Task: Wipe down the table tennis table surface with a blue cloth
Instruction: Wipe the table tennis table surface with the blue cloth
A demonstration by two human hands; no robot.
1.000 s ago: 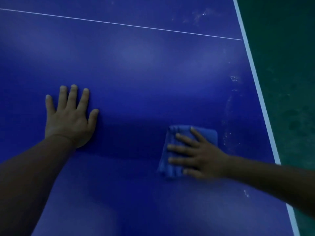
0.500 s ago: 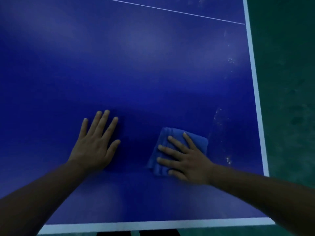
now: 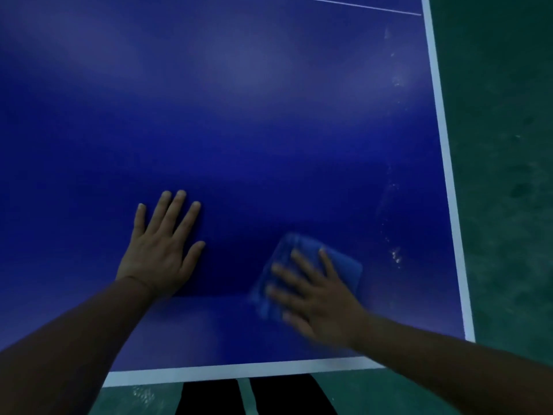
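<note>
The dark blue table tennis table (image 3: 269,130), a flat matt board edged with white lines, fills most of the head view. Taking its near right corner as the landmark, the folded blue terry cloth (image 3: 344,265) lies flat on the board a little way in from that corner, inside both white edge lines and touching neither. The cloth is roughly rectangular and sits askew: its long axis runs from the near left to the far right, with one corner pointing up the table and to the left. Its outline is blurred, so the folds cannot be made out.

The right hand (image 3: 320,298) lies on top of the cloth with fingers straight and spread, palm down, pressing it to the board rather than pinching it; the fingers (image 3: 302,265) point up and to the left, away from the corner. The left hand (image 3: 161,253) rests flat on the bare board farther from the corner, well apart from the cloth, fingers straight and slightly fanned, holding nothing.

Pale dusty smears (image 3: 395,253) mark the board between the cloth and the right edge line. Beyond the corner lies a dark green floor (image 3: 502,175), and two dark legs (image 3: 245,393) show below the near edge.
</note>
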